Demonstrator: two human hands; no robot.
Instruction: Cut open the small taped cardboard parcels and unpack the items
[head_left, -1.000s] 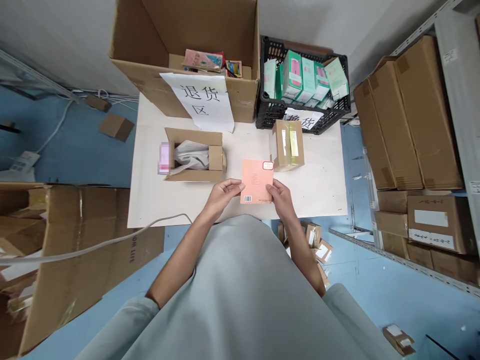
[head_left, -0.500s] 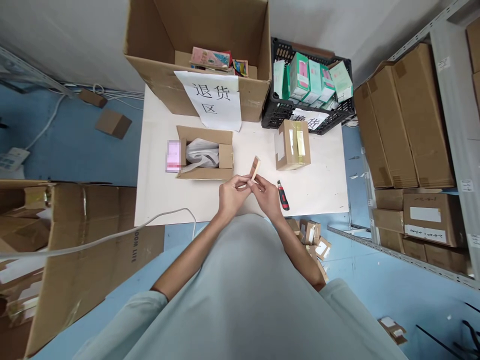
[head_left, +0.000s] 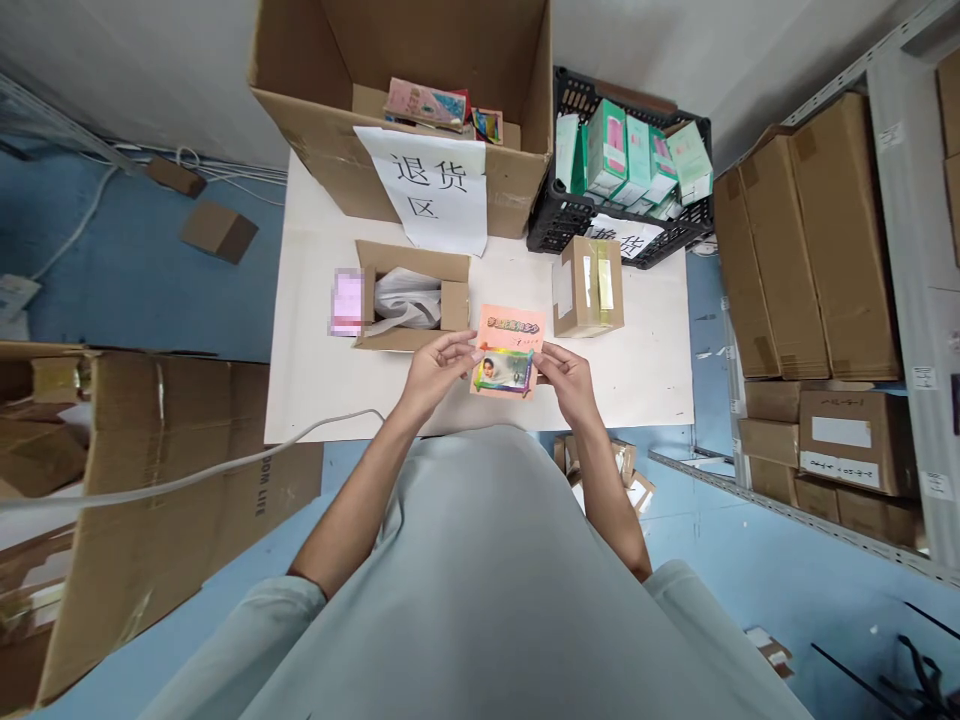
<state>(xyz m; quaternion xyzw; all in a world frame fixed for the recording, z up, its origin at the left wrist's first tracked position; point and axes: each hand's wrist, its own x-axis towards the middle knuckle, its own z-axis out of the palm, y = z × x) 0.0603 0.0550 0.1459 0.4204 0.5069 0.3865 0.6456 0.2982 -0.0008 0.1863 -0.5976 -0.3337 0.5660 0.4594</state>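
I hold a thin orange booklet (head_left: 510,345) over the near edge of the white table (head_left: 315,330), its front cover with a colourful picture facing up. My left hand (head_left: 435,367) pinches its left edge. My right hand (head_left: 568,375) pinches its right edge. An open small carton (head_left: 409,305) with white plastic wrap inside lies just left of the booklet. A taped brown parcel (head_left: 589,285) stands to its right.
A large open cardboard box (head_left: 420,110) with a paper sign and a few books stands at the table's back. A black crate (head_left: 630,175) of green boxes sits beside it. Shelves of cartons (head_left: 810,260) line the right. A big carton (head_left: 150,500) and a cable are on the left.
The booklet was turned over between my hands: back cover up a second ago, edge-on half a second ago, front cover up now. The red-handled knife seen by my right hand is hidden now.
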